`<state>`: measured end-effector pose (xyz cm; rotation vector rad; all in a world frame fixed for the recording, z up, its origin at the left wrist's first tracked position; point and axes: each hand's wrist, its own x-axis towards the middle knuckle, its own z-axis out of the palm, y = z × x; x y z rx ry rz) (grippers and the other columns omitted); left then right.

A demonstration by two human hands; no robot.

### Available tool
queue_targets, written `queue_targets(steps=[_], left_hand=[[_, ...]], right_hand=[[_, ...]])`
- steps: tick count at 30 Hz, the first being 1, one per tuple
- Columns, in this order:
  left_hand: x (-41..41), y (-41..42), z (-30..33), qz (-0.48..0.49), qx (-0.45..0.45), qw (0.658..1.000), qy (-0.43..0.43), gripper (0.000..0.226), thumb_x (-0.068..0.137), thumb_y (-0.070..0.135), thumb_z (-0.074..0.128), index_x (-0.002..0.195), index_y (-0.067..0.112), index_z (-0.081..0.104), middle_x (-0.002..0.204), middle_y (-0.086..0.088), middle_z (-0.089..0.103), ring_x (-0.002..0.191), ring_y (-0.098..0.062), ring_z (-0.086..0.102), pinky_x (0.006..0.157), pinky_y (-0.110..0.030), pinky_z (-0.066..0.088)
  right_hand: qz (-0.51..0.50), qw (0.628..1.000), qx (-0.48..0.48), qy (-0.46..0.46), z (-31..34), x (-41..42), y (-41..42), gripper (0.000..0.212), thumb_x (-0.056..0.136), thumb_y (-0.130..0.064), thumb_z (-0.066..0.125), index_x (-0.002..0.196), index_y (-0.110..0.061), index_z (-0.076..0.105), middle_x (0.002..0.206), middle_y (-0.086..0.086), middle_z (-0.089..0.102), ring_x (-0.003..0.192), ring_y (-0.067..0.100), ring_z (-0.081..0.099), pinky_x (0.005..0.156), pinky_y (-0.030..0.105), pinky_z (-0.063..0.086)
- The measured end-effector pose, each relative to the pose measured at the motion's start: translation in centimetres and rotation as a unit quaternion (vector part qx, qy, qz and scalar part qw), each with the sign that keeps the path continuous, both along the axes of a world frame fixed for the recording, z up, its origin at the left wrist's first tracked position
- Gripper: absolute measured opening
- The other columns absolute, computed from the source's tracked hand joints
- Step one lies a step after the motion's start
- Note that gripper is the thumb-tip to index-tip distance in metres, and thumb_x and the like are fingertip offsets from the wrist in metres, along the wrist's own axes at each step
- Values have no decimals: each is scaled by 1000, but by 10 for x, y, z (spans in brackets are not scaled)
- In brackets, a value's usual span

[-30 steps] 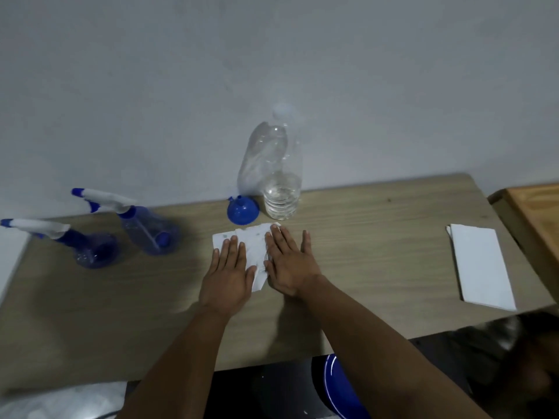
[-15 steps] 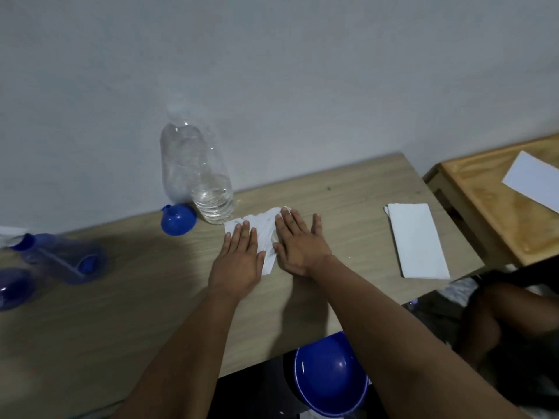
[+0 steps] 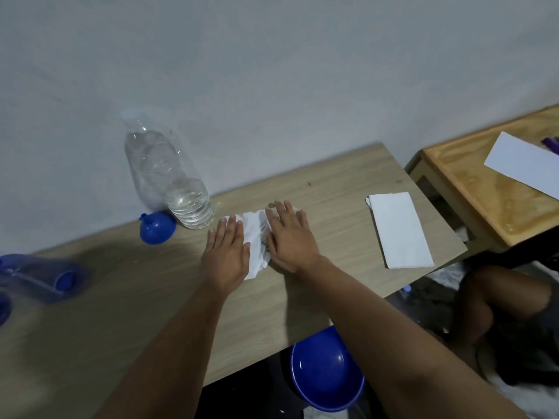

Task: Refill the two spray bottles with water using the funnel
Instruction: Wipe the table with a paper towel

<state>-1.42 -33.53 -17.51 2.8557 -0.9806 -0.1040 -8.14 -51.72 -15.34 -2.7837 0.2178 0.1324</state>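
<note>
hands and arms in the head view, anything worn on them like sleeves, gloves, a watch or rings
Both arms are bare for all of their visible length: no sleeves show. The left hand and right hand wear no gloves, and no watch, bracelet or ring shows on the wrists or fingers. No markings are visible.

l hand (image 3: pixel 227 251) bare, no ring/watch | r hand (image 3: pixel 289 238) bare, no glove | both forearms bare, no sleeves in view | short nails
</note>
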Motion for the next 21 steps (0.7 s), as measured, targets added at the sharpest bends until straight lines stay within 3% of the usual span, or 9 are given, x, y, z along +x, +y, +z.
queue_targets(steps=[4, 9, 13, 21], left_hand=[[4, 10, -7, -20, 20, 1000, -8, 63, 102, 39, 21, 150, 3, 39, 161, -16, 29, 151, -33, 23, 120, -56, 22], [1, -9, -9, -25, 39, 999, -18, 65, 101, 40, 20, 151, 3, 36, 162, -15, 27, 152, -30, 20, 121, -57, 18], [-8, -41, -5, -73, 59, 995, -17, 67, 102, 42, 13, 156, 5, 22, 166, -14, 15, 154, -29, 11, 123, -53, 12], [-37, -59, -8, -129, 77, 988, -14, 62, 105, 39, 9, 157, 5, 12, 167, -13, 8, 155, -27, 4, 124, -50, 8]], right_hand=[[-1, 997, -34, 66, -17, 0, 8, 72, 109, -52, 17, 168, -15, 1, 176, 12, -7, 163, 31, -11, 128, 61, -5], [-9, 996, -50, 79, -16, -3, -7, 70, 109, -50, 15, 169, -17, 0, 176, 8, -9, 163, 25, -12, 125, 66, -8], [-35, 994, -55, 88, -13, -21, -36, 69, 109, -48, 13, 169, -17, -1, 176, 8, -9, 163, 25, -12, 126, 66, -6], [-88, 992, -46, 76, -14, -75, -41, 66, 108, -29, 23, 167, -4, 8, 176, 13, 2, 164, 26, -3, 133, 44, 0]])
